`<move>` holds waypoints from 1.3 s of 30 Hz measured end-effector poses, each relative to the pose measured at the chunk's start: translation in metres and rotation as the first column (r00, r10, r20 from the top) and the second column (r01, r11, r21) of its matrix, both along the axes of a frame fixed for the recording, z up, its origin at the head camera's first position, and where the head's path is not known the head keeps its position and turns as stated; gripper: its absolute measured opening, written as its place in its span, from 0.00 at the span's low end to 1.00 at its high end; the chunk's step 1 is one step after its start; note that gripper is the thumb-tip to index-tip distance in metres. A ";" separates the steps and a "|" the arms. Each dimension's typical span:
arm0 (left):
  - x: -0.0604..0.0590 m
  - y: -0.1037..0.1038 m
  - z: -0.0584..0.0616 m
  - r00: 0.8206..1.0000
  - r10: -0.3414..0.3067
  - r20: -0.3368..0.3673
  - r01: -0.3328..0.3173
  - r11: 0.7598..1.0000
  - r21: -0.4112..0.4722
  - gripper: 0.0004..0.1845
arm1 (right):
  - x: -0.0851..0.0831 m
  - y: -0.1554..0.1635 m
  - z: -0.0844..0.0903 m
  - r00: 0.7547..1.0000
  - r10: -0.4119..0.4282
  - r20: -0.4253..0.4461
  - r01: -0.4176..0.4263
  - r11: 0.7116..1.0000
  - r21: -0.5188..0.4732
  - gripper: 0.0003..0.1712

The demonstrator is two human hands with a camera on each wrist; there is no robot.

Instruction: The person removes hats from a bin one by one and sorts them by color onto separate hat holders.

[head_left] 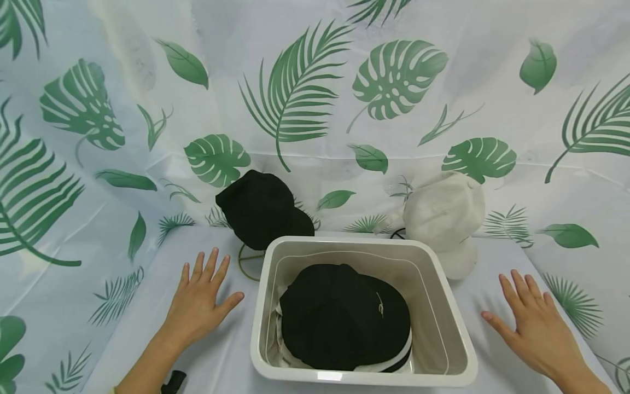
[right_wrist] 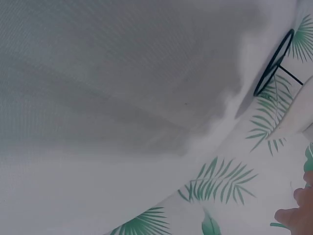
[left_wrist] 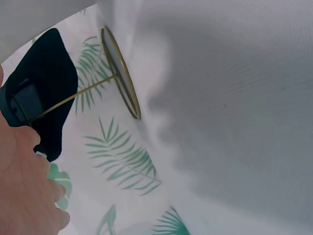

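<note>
My left hand (head_left: 199, 306) is spread flat, palm down, left of a white plastic bin (head_left: 462, 350), holding nothing. On the bin's other side my right hand (head_left: 538, 328) is spread the same way, also with nothing in it. Inside the bin lies a black cap (head_left: 339, 317) with a small light emblem, on top of other caps whose pale edges show below it. Behind the bin's left corner a black cap (head_left: 261, 210) hangs on a gold wire stand (left_wrist: 129, 93). Behind the right corner a cream cap (head_left: 445, 219) sits on a black wire stand (right_wrist: 275, 63).
A white cloth covers the table (head_left: 221, 350). Leaf-print curtains (head_left: 315, 82) rise at the back and both sides. A small black object (head_left: 173, 381) lies by my left forearm at the front edge.
</note>
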State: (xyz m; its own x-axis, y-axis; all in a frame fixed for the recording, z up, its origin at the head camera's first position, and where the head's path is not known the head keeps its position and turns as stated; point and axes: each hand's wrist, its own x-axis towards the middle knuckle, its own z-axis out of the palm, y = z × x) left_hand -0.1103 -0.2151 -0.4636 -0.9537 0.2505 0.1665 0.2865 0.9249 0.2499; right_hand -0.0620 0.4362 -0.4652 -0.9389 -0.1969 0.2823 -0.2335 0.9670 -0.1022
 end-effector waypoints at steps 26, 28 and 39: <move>0.003 0.004 0.014 0.999 -0.020 -0.042 0.019 0.999 -0.032 0.48 | -0.001 -0.002 0.025 1.000 0.019 -0.003 -0.018 1.000 0.013 0.56; 0.004 0.005 0.017 0.998 -0.024 -0.050 0.022 0.999 -0.031 0.48 | 0.000 -0.005 0.029 1.000 0.014 0.007 -0.014 1.000 0.017 0.57; 0.011 0.014 0.036 0.996 -0.043 -0.080 0.042 0.999 -0.020 0.48 | 0.002 -0.025 0.054 0.995 0.090 -0.037 -0.091 0.996 -0.022 0.54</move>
